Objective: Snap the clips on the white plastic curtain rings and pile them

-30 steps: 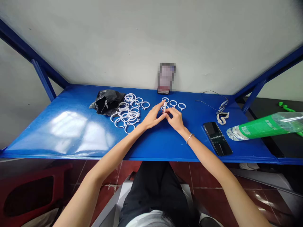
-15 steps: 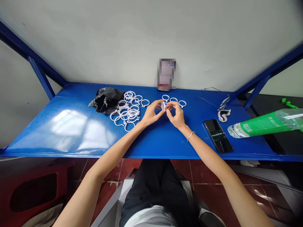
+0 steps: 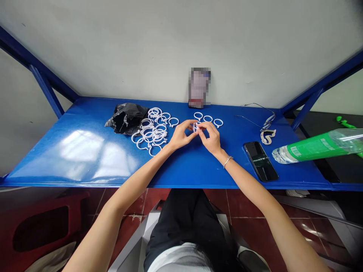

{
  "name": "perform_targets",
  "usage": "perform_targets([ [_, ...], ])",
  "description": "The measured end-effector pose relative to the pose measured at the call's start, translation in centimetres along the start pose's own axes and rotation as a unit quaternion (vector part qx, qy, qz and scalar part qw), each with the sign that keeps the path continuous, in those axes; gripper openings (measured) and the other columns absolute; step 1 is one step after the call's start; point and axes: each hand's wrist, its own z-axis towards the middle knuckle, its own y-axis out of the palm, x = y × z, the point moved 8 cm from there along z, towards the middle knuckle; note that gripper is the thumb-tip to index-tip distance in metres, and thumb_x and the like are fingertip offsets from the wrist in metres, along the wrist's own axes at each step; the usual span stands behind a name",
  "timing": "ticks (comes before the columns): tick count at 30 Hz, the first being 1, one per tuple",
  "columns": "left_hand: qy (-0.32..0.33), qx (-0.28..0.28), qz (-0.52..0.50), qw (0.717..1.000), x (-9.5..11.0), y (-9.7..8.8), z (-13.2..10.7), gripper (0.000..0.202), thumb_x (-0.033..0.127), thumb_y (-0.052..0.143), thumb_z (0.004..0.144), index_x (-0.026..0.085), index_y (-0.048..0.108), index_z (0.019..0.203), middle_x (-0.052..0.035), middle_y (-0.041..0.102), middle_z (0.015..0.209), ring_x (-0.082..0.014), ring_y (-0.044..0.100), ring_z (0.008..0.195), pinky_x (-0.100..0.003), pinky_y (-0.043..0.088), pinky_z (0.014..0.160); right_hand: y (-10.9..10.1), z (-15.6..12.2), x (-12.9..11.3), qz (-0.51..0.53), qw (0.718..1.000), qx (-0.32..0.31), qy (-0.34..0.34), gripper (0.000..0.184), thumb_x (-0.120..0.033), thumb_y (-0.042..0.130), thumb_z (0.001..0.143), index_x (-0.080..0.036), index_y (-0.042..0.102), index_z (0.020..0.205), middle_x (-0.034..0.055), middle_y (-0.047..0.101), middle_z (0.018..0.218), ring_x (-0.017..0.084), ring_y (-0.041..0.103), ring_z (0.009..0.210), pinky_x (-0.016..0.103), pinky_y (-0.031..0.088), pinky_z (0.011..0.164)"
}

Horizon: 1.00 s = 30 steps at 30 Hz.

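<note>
A white plastic ring (image 3: 195, 127) is held between my two hands above the middle of the blue table (image 3: 195, 166). My left hand (image 3: 181, 135) is closed on its left side, thumb and fingers pinching it. From the right, my right hand (image 3: 210, 136) pinches the ring too; its fingertips hide part of it. Just beyond my hands, three white rings (image 3: 208, 119) with small knobs lie in a row. Left of my left hand is a loose heap of several similar rings (image 3: 153, 130), some overlapping.
A crumpled black plastic bag (image 3: 129, 115) lies beside the heap. One phone (image 3: 199, 88) leans on the wall; another phone (image 3: 261, 161) lies at the right. Nearby are glasses (image 3: 269, 121), a white strap-like item (image 3: 267, 137) and a green-labelled bottle (image 3: 314, 146).
My right fingers have shifted slightly left over the held ring, which has turned a little. My left hand stays almost where it was.
</note>
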Motion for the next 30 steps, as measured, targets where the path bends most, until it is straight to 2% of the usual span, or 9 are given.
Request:
perform_targets([
  [5,-0.001,0.004,0.010,1.000,0.0,-0.1,0.0,0.039,0.045,0.065,0.088,0.015,0.061,0.113,-0.0091,0.072,0.103,-0.0140,0.069,0.078,-0.027,0.057,0.075,-0.1,0.0,0.0,-0.006,1.000,0.001,-0.004,0.011,-0.025,0.054,0.097,-0.024,0.064,0.100,0.0063,0.071,0.096,0.021,0.068,0.093,0.038,0.058,0.081],
  [18,0.000,0.000,0.025,1.000,0.3,-0.1,0.0,0.039,0.048,0.064,0.088,0.016,0.063,0.110,-0.0066,0.072,0.096,-0.0132,0.068,0.074,-0.026,0.056,0.072,-0.3,0.0,0.0,0.012,1.000,0.007,0.007,0.011,-0.027,0.056,0.096,-0.024,0.066,0.094,0.0048,0.072,0.091,0.020,0.068,0.089,0.037,0.056,0.080],
  [24,0.016,-0.001,0.054,0.998,0.7,-0.2,0.0,0.039,0.049,0.062,0.089,0.017,0.063,0.110,-0.0051,0.070,0.088,-0.0132,0.065,0.069,-0.027,0.054,0.069,-0.3,0.0,0.6,0.026,0.998,-0.005,0.055,0.015,-0.033,0.055,0.096,-0.024,0.066,0.090,0.0051,0.071,0.090,0.021,0.067,0.087,0.039,0.056,0.078],
  [30,0.037,-0.002,0.075,0.996,1.3,-0.2,-0.1,0.034,0.044,0.060,0.089,0.016,0.063,0.108,-0.0029,0.066,0.082,-0.0101,0.058,0.061,-0.024,0.050,0.063,-0.2,0.0,0.5,0.030,0.997,-0.009,0.067,0.017,-0.035,0.054,0.097,-0.024,0.064,0.089,0.0044,0.070,0.089,0.019,0.064,0.081,0.036,0.055,0.073],
])
